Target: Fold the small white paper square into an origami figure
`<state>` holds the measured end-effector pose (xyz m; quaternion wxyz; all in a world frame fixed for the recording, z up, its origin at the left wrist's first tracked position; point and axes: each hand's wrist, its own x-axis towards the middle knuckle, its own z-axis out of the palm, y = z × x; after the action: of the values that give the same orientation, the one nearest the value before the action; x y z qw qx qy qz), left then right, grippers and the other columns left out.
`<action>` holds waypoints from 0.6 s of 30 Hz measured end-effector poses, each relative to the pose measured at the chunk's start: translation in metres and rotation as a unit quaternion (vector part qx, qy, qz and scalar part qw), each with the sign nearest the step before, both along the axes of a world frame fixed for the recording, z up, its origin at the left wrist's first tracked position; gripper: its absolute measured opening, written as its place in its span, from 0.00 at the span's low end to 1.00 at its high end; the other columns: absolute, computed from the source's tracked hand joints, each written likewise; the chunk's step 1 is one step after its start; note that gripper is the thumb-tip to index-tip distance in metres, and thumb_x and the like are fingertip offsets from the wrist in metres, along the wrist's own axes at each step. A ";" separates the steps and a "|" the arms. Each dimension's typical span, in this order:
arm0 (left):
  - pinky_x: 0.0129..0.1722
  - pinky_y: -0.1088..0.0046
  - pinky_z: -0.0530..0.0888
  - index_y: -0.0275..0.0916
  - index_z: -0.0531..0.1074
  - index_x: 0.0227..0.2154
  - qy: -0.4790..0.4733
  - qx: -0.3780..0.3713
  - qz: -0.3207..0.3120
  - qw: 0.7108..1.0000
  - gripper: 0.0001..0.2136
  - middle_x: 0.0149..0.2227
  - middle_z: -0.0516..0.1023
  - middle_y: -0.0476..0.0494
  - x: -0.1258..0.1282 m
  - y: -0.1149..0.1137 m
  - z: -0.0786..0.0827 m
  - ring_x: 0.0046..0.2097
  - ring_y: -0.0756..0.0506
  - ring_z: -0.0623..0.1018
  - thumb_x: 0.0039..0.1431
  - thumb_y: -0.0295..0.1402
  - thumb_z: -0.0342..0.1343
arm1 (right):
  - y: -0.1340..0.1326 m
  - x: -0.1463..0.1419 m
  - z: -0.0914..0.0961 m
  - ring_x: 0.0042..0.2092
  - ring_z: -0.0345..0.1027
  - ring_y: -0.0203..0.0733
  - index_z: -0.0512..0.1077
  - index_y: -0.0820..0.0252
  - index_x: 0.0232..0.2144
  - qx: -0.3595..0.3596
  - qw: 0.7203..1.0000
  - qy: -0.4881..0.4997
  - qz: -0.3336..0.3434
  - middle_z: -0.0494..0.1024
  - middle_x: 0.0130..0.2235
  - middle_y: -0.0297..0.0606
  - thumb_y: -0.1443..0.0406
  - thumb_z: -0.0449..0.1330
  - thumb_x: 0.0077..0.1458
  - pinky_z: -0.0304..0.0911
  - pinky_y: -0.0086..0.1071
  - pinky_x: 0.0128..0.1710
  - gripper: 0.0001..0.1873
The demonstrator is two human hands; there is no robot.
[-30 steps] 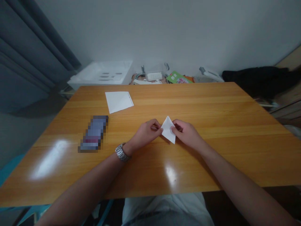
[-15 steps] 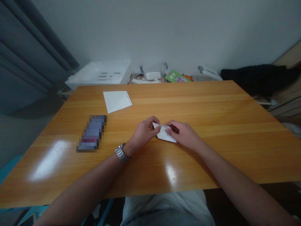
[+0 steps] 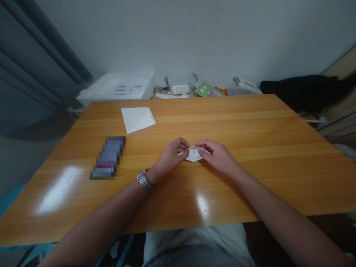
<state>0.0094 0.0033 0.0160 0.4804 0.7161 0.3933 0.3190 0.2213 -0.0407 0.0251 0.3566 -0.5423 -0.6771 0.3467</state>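
Observation:
Between my two hands is a small piece of folded white paper [image 3: 194,154], just above or on the wooden table. My left hand [image 3: 175,152] pinches its left side, thumb on the near face and fingers behind. On the right side my right hand [image 3: 213,152] grips it in the same way, the thumb lying on the paper. Parts of both sets of fingers are hidden behind the sheet. A metal-banded watch [image 3: 145,180] is on my left wrist.
A white sheet with a perforated edge [image 3: 138,119] lies at the table's back left. Nearer stands a pixelated phone-like slab [image 3: 108,157]. Beyond the wooden table [image 3: 236,122] are a white plastic tub [image 3: 119,87], a green booklet [image 3: 208,90] and dark cloth [image 3: 300,91].
The folded paper has turned between my hands: its lower point, which slanted to the right, now faces me. Both hands stay in nearly the same place.

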 end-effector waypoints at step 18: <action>0.38 0.75 0.76 0.36 0.76 0.40 0.031 0.013 -0.013 0.999 0.07 0.35 0.83 0.45 0.004 -0.006 0.007 0.37 0.48 0.81 0.63 0.34 0.59 | -0.001 -0.007 -0.002 0.36 0.76 0.42 0.78 0.56 0.36 -0.013 1.000 0.002 -0.026 0.83 0.35 0.37 0.63 0.63 0.58 0.67 0.33 0.37 0.05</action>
<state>0.0137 -0.0027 0.0226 0.4626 0.7369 0.3946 0.2954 0.2140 -0.0420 0.0233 0.3598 -0.5637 -0.6573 0.3475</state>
